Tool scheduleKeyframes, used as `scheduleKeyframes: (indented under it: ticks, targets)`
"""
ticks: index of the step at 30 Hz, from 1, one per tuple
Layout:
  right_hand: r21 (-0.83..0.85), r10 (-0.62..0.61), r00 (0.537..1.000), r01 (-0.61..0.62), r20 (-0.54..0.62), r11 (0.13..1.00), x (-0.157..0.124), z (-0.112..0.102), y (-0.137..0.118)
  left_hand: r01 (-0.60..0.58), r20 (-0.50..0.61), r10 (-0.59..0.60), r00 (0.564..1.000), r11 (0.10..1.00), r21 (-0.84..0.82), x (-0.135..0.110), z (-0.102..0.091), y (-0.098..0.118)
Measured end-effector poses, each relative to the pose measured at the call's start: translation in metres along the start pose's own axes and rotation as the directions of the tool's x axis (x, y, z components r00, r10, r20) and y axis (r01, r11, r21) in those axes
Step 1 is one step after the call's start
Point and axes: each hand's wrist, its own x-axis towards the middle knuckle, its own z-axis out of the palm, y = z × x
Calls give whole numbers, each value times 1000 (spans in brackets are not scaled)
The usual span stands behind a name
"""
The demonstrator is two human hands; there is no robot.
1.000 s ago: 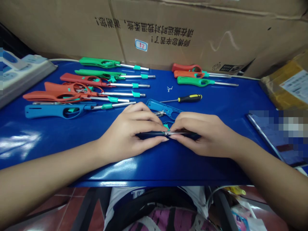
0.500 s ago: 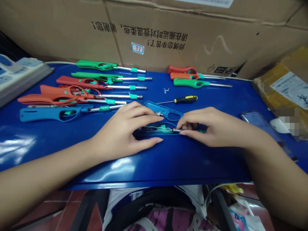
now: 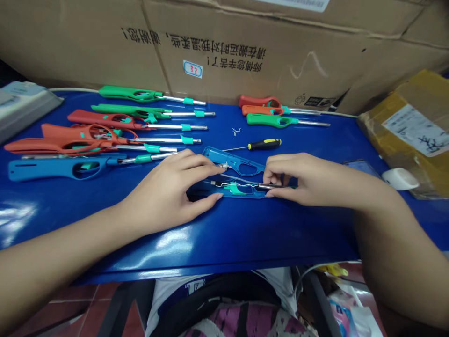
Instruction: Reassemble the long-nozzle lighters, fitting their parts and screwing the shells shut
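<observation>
An opened blue lighter handle lies in two halves on the table. The near half-shell (image 3: 242,195) holds a green trigger (image 3: 234,188) and a thin white wire. Its other half-shell (image 3: 245,167) lies just behind. My left hand (image 3: 171,187) arches over the handle's left end, fingers and thumb apart, with the thumb tip at the near shell's edge. What lies under the palm is hidden. My right hand (image 3: 294,180) pinches the lighter's metal tube (image 3: 264,186) at the shell's right end. Its fingers hide most of the tube.
Several lighters, such as a red one (image 3: 101,119), lie at the left; three more, including a green one (image 3: 270,120), lie back right. A screwdriver (image 3: 264,144) and small white bits (image 3: 236,132) lie behind the shells. Cardboard boxes (image 3: 217,28) border the table. A phone (image 3: 361,166) is at the right.
The view has shifted slightly. My right hand and the metal tube have moved a little right from my left hand, showing more of the wire and trigger.
</observation>
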Motion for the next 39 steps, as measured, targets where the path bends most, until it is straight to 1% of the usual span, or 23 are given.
scheduleKeyframes:
  ticks: [4, 11, 18, 23, 29, 33, 39]
  targets:
    - [13, 22, 998, -23, 51, 1000, -1, -1, 1, -12, 17, 12, 1000, 1000, -7, 0, 0, 0]
    - [-6, 7, 995, -6, 103, 1000, -5, -4, -4, -5, 51, 8, 999, 999, -46, 1, -1, 0]
    - [-43, -47, 999, 48, 26, 998, -3, -2, -2, -1, 46, 4, 999, 998, -58, 1, -1, 0]
    - [-148, -108, 994, 109, 12, 983, -3, 0, -6, 4, 34, -2, 999, 997, -71, 0, 1, -2]
    - [-284, -113, 994, 110, 4, 953, -7, 1, -12, 8, 41, -5, 999, 997, -74, 2, 0, -1]
    - [-408, -93, 996, 86, 2, 909, -7, 4, -15, 22, 49, -18, 999, 997, -80, 1, 0, -1]
    - [-545, -93, 995, 102, 44, 832, -3, 9, -23, 20, 51, -16, 999, 997, -79, 1, 0, -3]
